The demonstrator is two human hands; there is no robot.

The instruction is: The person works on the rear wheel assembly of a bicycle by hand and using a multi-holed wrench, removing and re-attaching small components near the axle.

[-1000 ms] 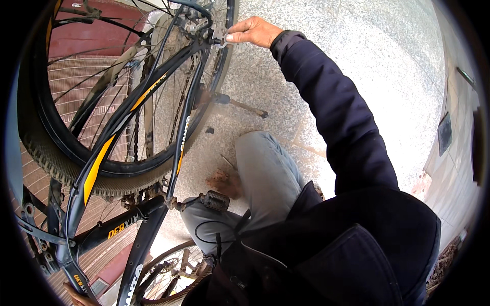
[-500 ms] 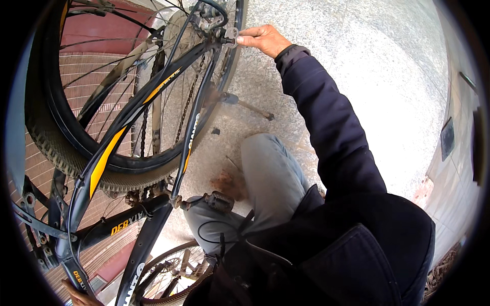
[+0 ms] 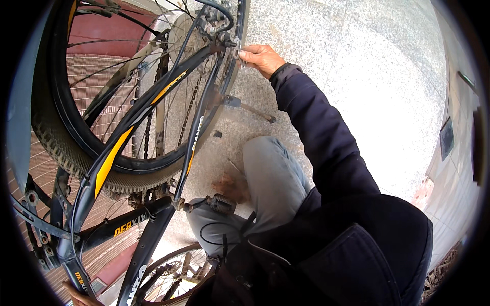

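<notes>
A black bicycle frame with orange patches (image 3: 113, 158) leans across the left side, its knobby-tyred wheel (image 3: 56, 148) filling the upper left. At that wheel's axle, my right hand (image 3: 263, 59) pinches a small shiny metal wrench (image 3: 237, 50), thumb and fingers closed on it. The wrench's far end sits against the axle end; its exact fit is too small to make out. Low on the left, my left hand (image 3: 79, 295) rests against the frame's lower tube, partly hidden by it and cut off by the dark rim, so its grip does not show.
On the speckled floor lie a long-handled tool (image 3: 252, 111), a small dark piece (image 3: 218, 134) and a thin rod (image 3: 235, 165). A pedal (image 3: 223, 204) sticks out beside my bent knee (image 3: 270, 163). Another spoked wheel (image 3: 173, 278) stands below. A tiled wall (image 3: 454, 168) runs along the right.
My right hand and the wrench have moved slightly down in the picture, the wrench turning at the axle. The whole view has shifted a little. My left hand stays at the lower tube.
</notes>
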